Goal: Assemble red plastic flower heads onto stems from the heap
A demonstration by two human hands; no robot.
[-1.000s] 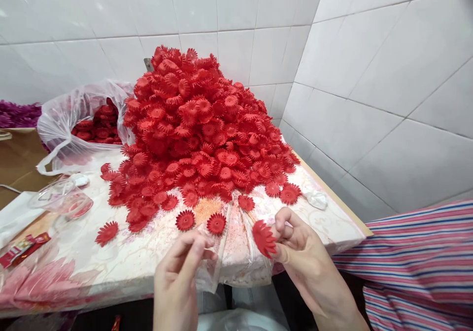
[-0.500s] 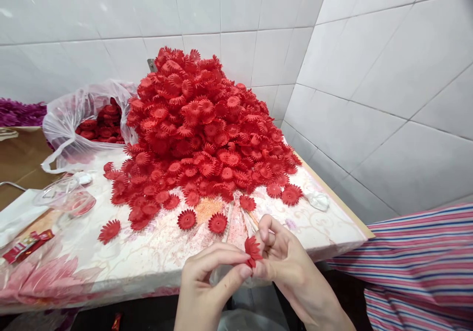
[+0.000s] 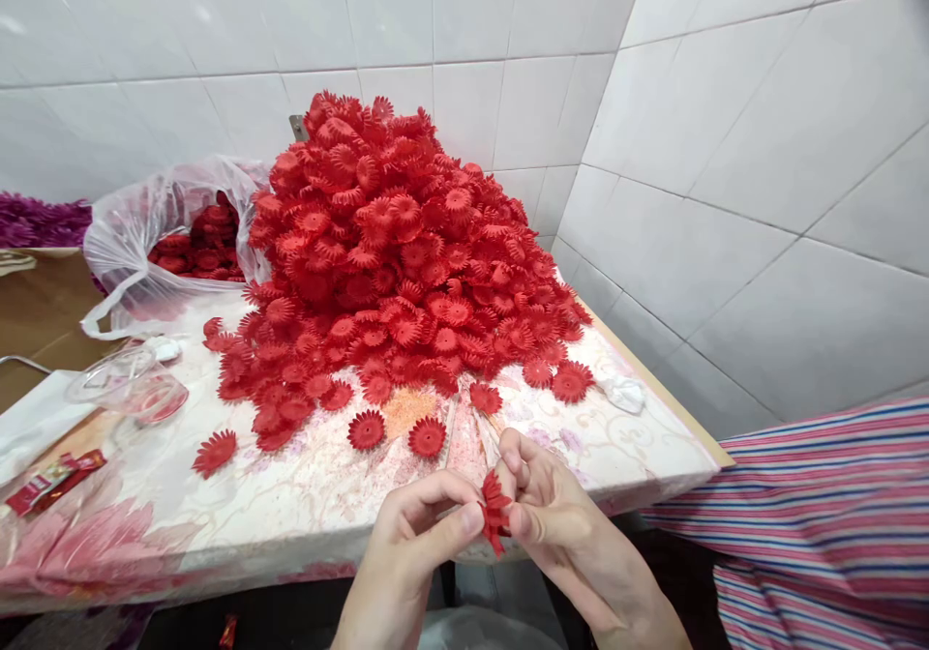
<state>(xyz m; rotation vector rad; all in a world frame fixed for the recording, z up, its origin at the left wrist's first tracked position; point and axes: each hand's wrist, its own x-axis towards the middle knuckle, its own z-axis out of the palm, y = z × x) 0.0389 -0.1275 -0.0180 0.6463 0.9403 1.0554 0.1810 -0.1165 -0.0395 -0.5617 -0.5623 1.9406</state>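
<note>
Between my two hands, at the table's front edge, is a red artificial flower piece [image 3: 494, 515] with narrow notched petals, turned edge-on. My left hand [image 3: 428, 534] pinches its left side between thumb and forefinger. From the other side, the thumb and fingers of my right hand [image 3: 552, 515] close on the same flower piece. A large heap of similar red flower pieces [image 3: 406, 253] rises behind them against the wall. Two single flower pieces [image 3: 427, 436] lie face up just beyond my hands. Part of the held piece is covered by my fingertips.
A clear plastic bag [image 3: 123, 234] with more red pieces stands left of the heap. Nearby are a transparent plastic cup [image 3: 131, 384], snack wrappers [image 3: 54, 481] and a cardboard box [image 3: 50, 311]. Crumpled tissue [image 3: 624, 395] lies right. Striped cloth [image 3: 813, 515] hangs at the right edge.
The held flower piece has turned from showing its upper petals to nearly edge-on, lower petals now visible. My left fingers have shifted slightly; the heap is unchanged.
</note>
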